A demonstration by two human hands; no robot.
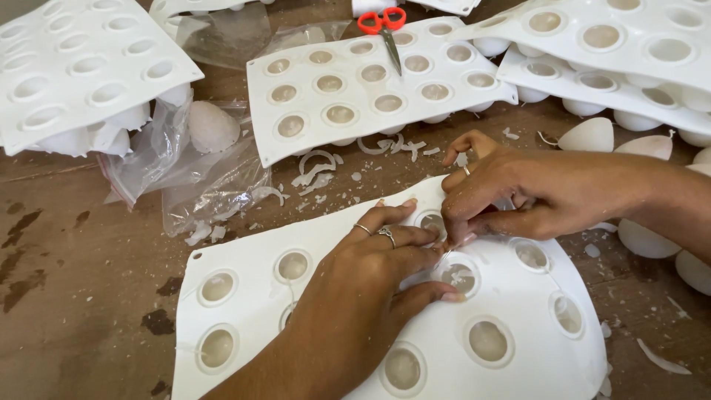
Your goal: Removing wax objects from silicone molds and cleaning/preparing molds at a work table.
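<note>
Left hand lies flat, fingers spread, on white flexible mould sheet w/ round cavities, lower centre. Right hand pinches the sheet's edge at a cavity. Similar sheets stacked upper frame; orange-handled scissors top centre; brown tabletop.

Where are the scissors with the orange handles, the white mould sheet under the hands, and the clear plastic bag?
Orange-handled scissors (385, 28), head view, on the handle loops.
White mould sheet with round cups (348, 326), head view, on a bare flat part.
Clear plastic bag (185, 170), head view, on its crumpled middle.
</note>
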